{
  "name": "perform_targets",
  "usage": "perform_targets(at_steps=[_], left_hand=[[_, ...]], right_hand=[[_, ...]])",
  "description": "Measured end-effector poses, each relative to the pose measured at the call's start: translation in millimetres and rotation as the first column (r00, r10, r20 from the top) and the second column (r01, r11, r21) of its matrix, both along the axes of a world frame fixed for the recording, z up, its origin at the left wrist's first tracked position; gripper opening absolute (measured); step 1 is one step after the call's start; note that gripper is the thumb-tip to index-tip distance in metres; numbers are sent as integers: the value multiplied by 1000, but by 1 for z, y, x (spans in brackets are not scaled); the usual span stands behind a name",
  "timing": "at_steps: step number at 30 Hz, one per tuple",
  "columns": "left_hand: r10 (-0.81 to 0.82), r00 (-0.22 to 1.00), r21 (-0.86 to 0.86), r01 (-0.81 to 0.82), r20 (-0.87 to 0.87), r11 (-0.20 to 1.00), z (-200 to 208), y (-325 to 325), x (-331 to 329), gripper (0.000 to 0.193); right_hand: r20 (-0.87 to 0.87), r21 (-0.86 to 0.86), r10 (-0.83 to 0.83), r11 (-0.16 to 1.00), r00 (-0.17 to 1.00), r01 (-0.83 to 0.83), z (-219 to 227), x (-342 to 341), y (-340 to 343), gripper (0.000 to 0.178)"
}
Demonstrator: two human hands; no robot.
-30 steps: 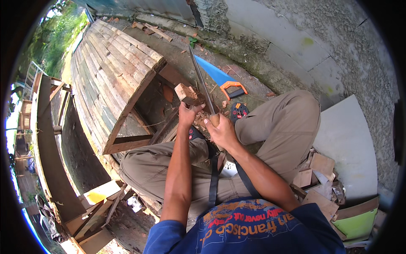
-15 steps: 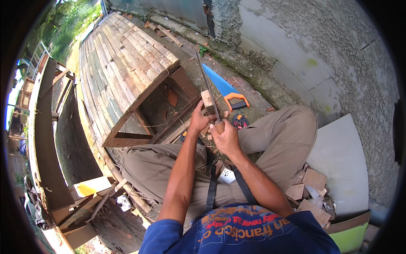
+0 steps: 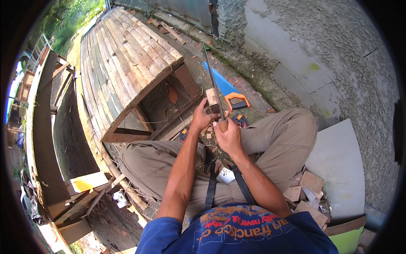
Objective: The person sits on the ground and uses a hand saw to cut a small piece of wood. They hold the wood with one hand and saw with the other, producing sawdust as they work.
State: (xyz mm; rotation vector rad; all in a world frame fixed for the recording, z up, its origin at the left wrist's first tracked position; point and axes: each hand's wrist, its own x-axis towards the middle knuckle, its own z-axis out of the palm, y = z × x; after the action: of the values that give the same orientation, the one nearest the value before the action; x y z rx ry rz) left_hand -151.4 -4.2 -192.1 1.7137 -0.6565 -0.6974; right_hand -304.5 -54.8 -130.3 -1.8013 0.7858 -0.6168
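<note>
Rough grey wall (image 3: pixel 296 55) borders the ground (image 3: pixel 191 50), and a slatted bench (image 3: pixel 127 59) stands to my left. My right hand (image 3: pixel 228 135) is closed around the wooden handle of a long knife (image 3: pixel 212 73), its blade pointing away from me. My left hand (image 3: pixel 202 117) grips the near end of a wood block (image 3: pixel 211 96), beside the blade, off the bench's right edge; whether they touch, I cannot tell. Beyond lies a blue saw (image 3: pixel 223 84).

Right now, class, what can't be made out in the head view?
All in the head view:
- Tool handle's lower part: covered by the right hand.
- Wood block's underside: hidden by the block itself.
- Green panel's full extent: cut off by the lower edge.
</note>
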Motion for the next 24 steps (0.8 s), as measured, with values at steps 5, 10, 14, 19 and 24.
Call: perform_targets(at_steps=[5,10,14,19,24], left_hand=[[-2,1000,1,2,-9,1000,5,-1,-2,78],[14,1000,2,-14,10,1000,8,-2,-3,78],[22,998,17,-23,62,1000,2,1,0,80],[15,995,34,-18,98,999,9,0,-3,81],[1,991,12,-2,133,1000,13,5,-5,80]], right_hand=[[-48,-13,23,1000,999,-24,0,0,-2,32],[-87,14,28,1000,996,-27,3,1,-4,32],[-107,17,46,999,993,-44,4,2,-5,31],[-109,-27,56,998,992,-59,0,1,-8,31],[-96,-44,93,994,991,-98,6,-5,-6,30]])
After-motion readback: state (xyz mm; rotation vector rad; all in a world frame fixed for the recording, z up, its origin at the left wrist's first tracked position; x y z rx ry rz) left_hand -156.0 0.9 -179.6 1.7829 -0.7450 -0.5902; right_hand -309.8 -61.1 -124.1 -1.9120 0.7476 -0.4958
